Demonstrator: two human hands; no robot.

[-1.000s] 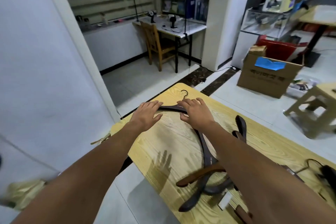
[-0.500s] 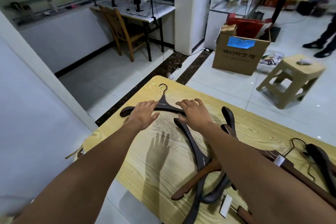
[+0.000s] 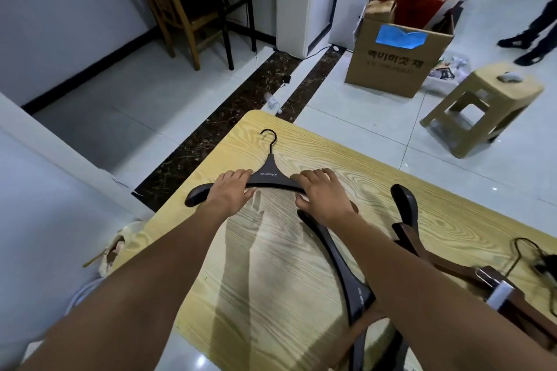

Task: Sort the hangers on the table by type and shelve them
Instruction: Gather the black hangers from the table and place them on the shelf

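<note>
One dark brown broad-shouldered hanger [image 3: 271, 178], black hook [image 3: 269, 137], gripped by left hand [image 3: 230, 191] and right hand [image 3: 322, 194], pale table [image 3: 355, 159].

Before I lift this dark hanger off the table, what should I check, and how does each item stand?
1. Left hand grips the hanger at its left end: ok.
2. Right hand grips its right end: ok.
3. Hook lies free on the table, nothing caught in it: ok.
4. Hanger's right tip clear of the second hanger: cannot tell, the right hand hides it.
5. Shelf in view: not ok, none shows.
</note>
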